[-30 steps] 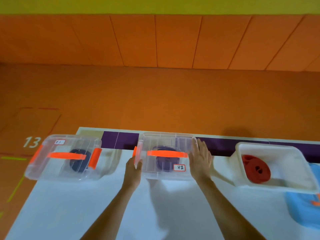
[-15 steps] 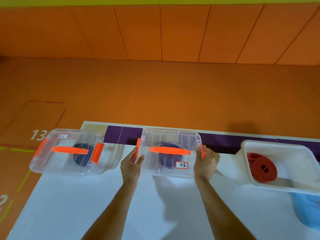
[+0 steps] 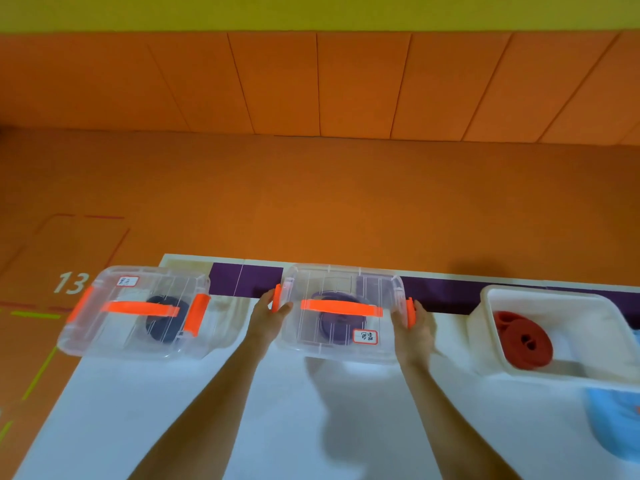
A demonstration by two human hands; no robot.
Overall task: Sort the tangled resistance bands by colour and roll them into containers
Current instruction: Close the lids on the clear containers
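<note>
A clear lidded box (image 3: pixel 343 348) with an orange handle stands at the table's far middle, a rolled purple band (image 3: pixel 341 327) inside it. My left hand (image 3: pixel 268 318) presses the orange latch on the box's left end. My right hand (image 3: pixel 417 323) presses the orange latch on its right end. To the left stands a second clear lidded box (image 3: pixel 104 337) holding a rolled dark blue band (image 3: pixel 162 323). At the right, an open white bin (image 3: pixel 588 313) holds a rolled red band (image 3: pixel 523 337).
The white table (image 3: pixel 173 410) has a purple strip (image 3: pixel 246 280) along its far edge. A blue lid or container (image 3: pixel 616 420) lies at the right edge, cut off by the frame. Beyond the table are an orange floor with the number 13 (image 3: pixel 71 282) and an orange padded wall.
Both hands have gone from the lid's sides onto the middle box's two orange end latches. The view has shifted slightly.
</note>
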